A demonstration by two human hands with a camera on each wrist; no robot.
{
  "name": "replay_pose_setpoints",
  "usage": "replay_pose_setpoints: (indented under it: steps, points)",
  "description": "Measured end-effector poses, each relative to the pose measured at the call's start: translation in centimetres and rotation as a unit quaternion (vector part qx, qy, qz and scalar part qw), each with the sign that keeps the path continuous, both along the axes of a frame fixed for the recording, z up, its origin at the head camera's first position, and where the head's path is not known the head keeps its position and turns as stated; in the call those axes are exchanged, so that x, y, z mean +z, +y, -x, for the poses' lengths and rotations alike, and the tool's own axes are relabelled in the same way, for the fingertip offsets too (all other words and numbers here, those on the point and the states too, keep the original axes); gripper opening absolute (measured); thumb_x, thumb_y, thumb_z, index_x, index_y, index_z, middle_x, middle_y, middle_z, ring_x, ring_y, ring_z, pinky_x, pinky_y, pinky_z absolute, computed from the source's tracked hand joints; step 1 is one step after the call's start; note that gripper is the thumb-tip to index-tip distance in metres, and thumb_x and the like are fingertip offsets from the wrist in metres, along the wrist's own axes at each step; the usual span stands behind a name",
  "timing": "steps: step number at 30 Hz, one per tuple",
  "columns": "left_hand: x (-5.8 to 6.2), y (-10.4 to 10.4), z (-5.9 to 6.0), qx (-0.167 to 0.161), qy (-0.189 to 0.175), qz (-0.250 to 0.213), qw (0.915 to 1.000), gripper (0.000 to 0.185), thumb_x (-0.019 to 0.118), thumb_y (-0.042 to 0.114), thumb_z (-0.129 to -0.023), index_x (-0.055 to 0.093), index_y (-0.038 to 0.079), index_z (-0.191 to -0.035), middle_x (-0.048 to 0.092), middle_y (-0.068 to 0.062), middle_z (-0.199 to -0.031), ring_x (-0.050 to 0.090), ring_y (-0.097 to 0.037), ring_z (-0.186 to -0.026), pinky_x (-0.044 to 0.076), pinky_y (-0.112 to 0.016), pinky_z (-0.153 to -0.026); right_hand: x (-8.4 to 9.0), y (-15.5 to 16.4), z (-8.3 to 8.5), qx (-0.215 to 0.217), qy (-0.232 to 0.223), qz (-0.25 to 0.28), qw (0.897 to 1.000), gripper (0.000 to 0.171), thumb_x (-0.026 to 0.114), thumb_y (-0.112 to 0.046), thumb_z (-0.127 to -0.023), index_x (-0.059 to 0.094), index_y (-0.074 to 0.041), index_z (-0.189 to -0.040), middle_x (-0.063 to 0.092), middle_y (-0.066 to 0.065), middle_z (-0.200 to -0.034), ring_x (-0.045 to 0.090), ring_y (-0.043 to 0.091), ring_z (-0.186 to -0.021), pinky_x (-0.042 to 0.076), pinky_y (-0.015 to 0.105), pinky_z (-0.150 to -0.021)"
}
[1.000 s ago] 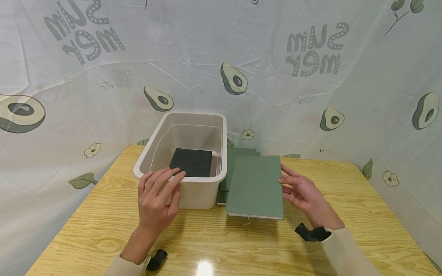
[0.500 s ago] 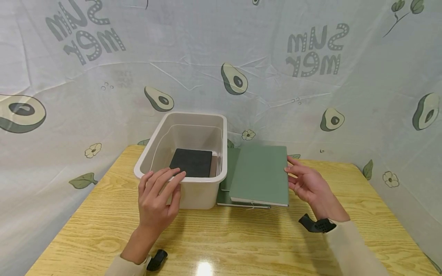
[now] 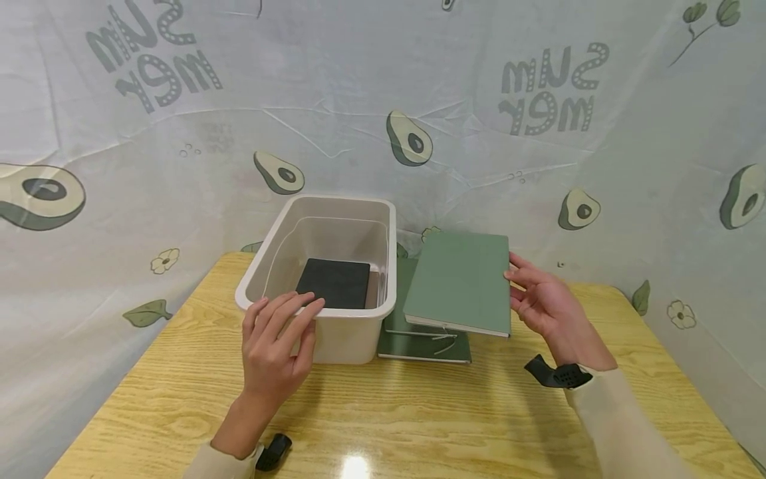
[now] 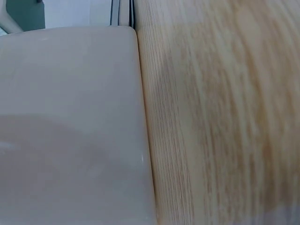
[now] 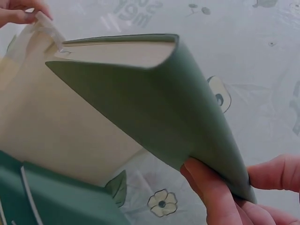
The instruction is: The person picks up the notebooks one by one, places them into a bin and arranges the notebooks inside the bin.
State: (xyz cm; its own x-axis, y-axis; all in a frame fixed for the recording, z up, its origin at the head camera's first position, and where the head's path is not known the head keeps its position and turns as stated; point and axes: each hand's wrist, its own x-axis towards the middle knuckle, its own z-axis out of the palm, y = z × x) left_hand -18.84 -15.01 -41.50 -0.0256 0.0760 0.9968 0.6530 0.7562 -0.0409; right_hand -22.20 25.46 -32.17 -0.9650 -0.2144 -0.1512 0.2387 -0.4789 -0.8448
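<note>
My right hand (image 3: 547, 303) pinches a green hardcover book (image 3: 461, 283) by its right side, lifted and tilted above the table. In the right wrist view, thumb and fingers grip the spine of the green book (image 5: 126, 89). Thin ribbon markers show near its lower edge in the head view. Under it lie two more green books (image 3: 419, 346), partly covered. My left hand (image 3: 278, 349) holds the near rim of a beige plastic bin (image 3: 353, 339), fingers over the edge. Inside the bin lies a black book (image 3: 335, 283) on something brownish, mostly hidden.
A wood-grain table (image 3: 389, 419) carries everything. Behind it hangs a pale cloth (image 3: 347, 80) printed with avocados. The bin's right wall stands close beside the stacked green books. Black straps sit on both wrists.
My right hand has raised the green book and carried it back and slightly right, uncovering more of the green books beneath. The left hand stays at the bin rim.
</note>
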Motion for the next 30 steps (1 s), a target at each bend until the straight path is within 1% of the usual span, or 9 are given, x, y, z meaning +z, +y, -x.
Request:
replay_pose_setpoints:
  steps: [7,14,17,22,30]
  points:
    - [0.0,0.0,0.0,0.000,-0.001,0.003,1.0000,0.026,0.060,0.017,-0.103,0.082,0.004,-0.108,0.080,-0.018,-0.106,0.071,-0.040,-0.100,0.041,-0.048,-0.110,1.5,-0.1,0.5,-0.010,-0.003,0.027,1.000,0.076,0.047,0.002,-0.108,0.014,-0.022,-0.172,0.069,0.001,-0.114,0.073,0.017,-0.093,0.063,0.027,-0.078]
    - [-0.1,-0.1,0.0,0.001,-0.006,0.004,1.0000,0.026,0.060,0.018,-0.103,0.082,0.005,-0.109,0.080,-0.017,-0.107,0.071,-0.040,-0.100,0.040,-0.046,-0.112,2.9,-0.8,1.3,-0.015,0.001,0.023,1.000,0.074,0.050,0.002,-0.107,0.021,-0.021,-0.171,0.068,0.001,-0.116,0.072,0.017,-0.095,0.063,0.027,-0.079]
    - [-0.2,-0.2,0.0,0.002,-0.007,0.004,1.0000,0.027,0.060,0.018,-0.103,0.082,0.005,-0.110,0.080,-0.017,-0.108,0.071,-0.040,-0.101,0.040,-0.045,-0.113,3.4,-1.1,1.5,-0.017,0.002,0.026,1.000,0.075,0.051,0.002,-0.107,0.020,-0.023,-0.171,0.066,0.001,-0.120,0.071,0.017,-0.098,0.062,0.027,-0.079]
    - [-0.2,-0.2,0.0,0.004,-0.008,0.006,0.9999,0.027,0.060,0.018,-0.103,0.082,0.005,-0.110,0.080,-0.017,-0.108,0.071,-0.040,-0.101,0.040,-0.045,-0.114,4.2,-1.5,2.0,-0.025,-0.002,0.040,0.999,0.075,0.052,0.004,-0.106,0.024,-0.023,-0.171,0.063,0.002,-0.122,0.071,0.018,-0.099,0.063,0.028,-0.079]
    - [-0.4,-0.3,0.0,0.006,-0.014,0.008,0.9998,0.027,0.060,0.018,-0.102,0.082,0.005,-0.111,0.080,-0.017,-0.109,0.071,-0.040,-0.102,0.040,-0.044,-0.116,5.1,-2.0,2.5,-0.037,-0.004,0.064,0.997,0.076,0.053,0.007,-0.104,0.028,-0.023,-0.169,0.065,0.005,-0.120,0.073,0.020,-0.098,0.064,0.030,-0.078]
